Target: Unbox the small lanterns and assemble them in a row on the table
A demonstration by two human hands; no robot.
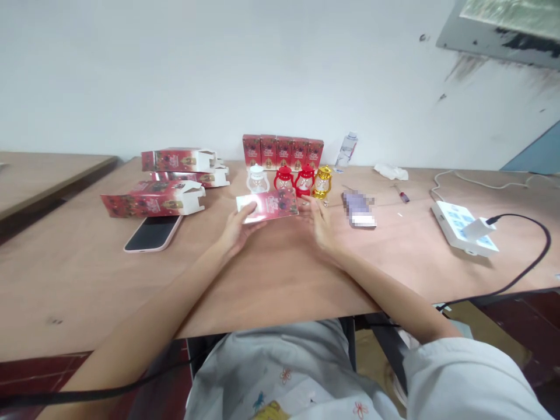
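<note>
Above the bench (262, 286), between near and far edges, the red carton (277, 205), likely light, stiff but crushable, best taken by its edges, is grasped by the left hand (238, 229), the fingers of the right hand (322, 228) being spread, released, beside it.

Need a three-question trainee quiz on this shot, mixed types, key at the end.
1. True or false: the left hand has its thumb on top of a red carton.
2. Multiple choice: what colour is the rightmost lantern?
A) white
B) red
C) gold
3. Count: how many upright boxes stand in the row behind the lanterns?

Key: 1. True. 2. C. 3. Five.
</note>
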